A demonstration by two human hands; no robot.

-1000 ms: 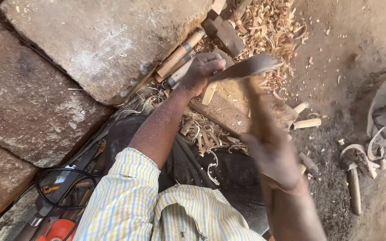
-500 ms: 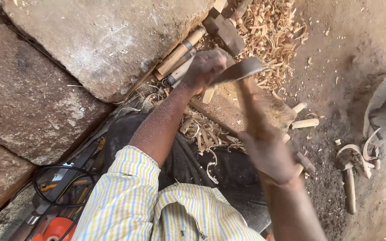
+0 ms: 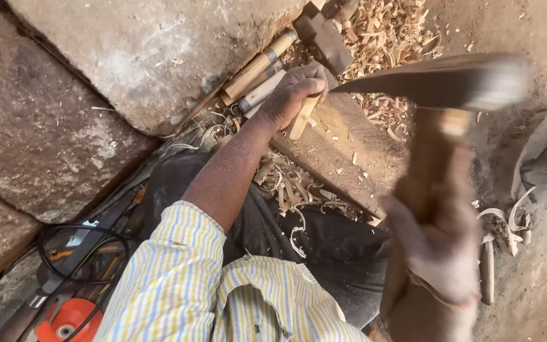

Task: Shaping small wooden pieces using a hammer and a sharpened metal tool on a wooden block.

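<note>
Nearest the camera, the right hand (image 3: 435, 253) is seen blurred, its fingers wrapped around the wooden handle of an adze (image 3: 438, 85), whose dark blade is raised above the wooden block (image 3: 343, 142). Farther out, the left hand (image 3: 292, 95) is closed on a small pale wooden piece (image 3: 302, 117), which is held upright against the block. Beyond it, wooden-handled chisels (image 3: 257, 69) are laid beside a large stone (image 3: 147, 50), with wood shavings (image 3: 394, 31) scattered around.

Stone slab (image 3: 153, 57) and wood-handled tools (image 3: 257, 73) crowding left; bare plank (image 3: 343, 142) rightward.
</note>
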